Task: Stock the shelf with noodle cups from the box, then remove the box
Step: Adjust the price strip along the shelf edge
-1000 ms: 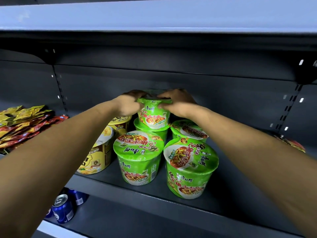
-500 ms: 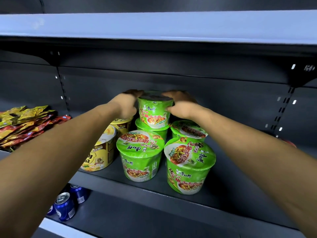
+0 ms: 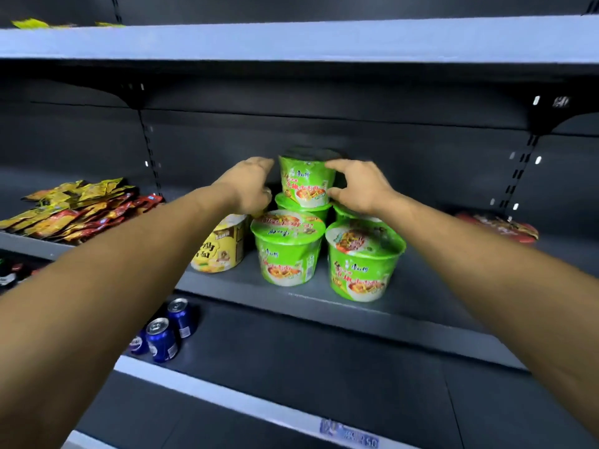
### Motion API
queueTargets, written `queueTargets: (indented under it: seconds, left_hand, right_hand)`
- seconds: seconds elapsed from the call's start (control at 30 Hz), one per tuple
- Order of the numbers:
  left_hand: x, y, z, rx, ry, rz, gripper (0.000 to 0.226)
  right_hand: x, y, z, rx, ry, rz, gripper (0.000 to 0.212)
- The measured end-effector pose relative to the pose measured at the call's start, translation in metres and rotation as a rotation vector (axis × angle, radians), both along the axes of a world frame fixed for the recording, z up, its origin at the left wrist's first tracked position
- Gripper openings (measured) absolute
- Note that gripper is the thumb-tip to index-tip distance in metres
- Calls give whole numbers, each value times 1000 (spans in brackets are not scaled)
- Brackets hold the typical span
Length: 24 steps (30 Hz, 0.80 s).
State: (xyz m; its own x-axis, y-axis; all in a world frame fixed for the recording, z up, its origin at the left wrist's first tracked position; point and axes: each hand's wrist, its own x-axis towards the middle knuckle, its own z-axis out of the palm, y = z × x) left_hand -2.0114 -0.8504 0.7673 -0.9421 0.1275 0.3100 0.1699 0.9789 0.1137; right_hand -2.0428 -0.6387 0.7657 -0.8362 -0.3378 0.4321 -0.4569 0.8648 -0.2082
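Note:
Several green noodle cups stand on the dark middle shelf (image 3: 324, 299). One green noodle cup (image 3: 306, 183) sits upright on top of another green cup (image 3: 303, 209) at the back. My left hand (image 3: 249, 186) curls against its left side with a fingertip at the rim. On the cup's right side, my right hand (image 3: 359, 186) holds it between thumb and fingers. Two more green cups stand in front, one (image 3: 287, 251) on the left and one (image 3: 364, 264) on the right. The box is out of view.
A yellow noodle cup (image 3: 220, 247) stands left of the green ones. Snack packets (image 3: 77, 209) lie stacked at the shelf's left end and a red packet (image 3: 499, 225) lies at the right. Blue cans (image 3: 162, 338) stand on the shelf below. The upper shelf (image 3: 291, 40) hangs close overhead.
My hands have slid from the top of the stacked cup down to its sides. The cup now stands upright on the one beneath. The camera has drawn back a little.

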Motion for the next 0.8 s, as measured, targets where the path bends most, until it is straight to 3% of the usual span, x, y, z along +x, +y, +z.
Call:
queueTargets:
  seconds: [0.43,0.8]
  left_hand:
    - [77,47,-37,-82,-65,-89,66]
    - [142,97,-91,-100,-20,-28,32]
  right_hand:
    - [96,-7,-44,-23,10,77,46]
    - [139,30,-112,-239,-53,166,19]
